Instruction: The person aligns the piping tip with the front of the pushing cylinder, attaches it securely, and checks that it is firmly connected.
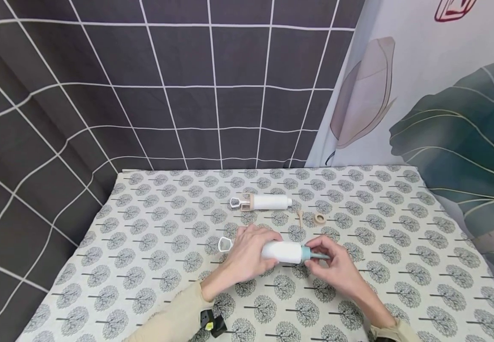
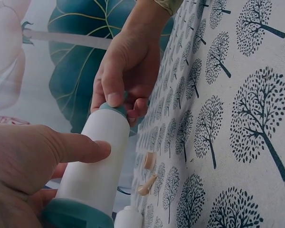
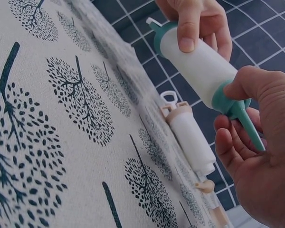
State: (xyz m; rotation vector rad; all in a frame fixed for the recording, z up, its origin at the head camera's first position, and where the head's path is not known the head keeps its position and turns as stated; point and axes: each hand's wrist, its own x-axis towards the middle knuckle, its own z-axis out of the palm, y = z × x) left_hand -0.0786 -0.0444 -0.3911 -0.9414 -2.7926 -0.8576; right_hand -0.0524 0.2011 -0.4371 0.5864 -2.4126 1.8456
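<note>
Two hands hold one white syringe-like tube (image 1: 284,251) just above the tree-print tablecloth (image 1: 144,266). The left hand (image 1: 247,256) wraps its fingers and thumb around the tube's barrel, near the end with the white loop handle (image 1: 225,244). The right hand (image 1: 332,263) pinches the teal collar and nozzle (image 1: 315,255) at the other end, thumb on top of the collar, fingers curled beneath the tapering tip.

As a risk, if the nozzle is threaded, a skewed twist could seat the collar crookedly, and a squeeze from the left hand while the tip is loose could let the barrel slide in the grip. The barrel is opaque, so whether anything fills it cannot be told.

Beyond the left hand's knuckles lies a second tube (image 1: 268,202) with a beige collar and no nozzle. Beyond the right hand's fingertips rest a beige nozzle (image 1: 300,217) and a beige ring (image 1: 320,218), just apart from each other.
</note>
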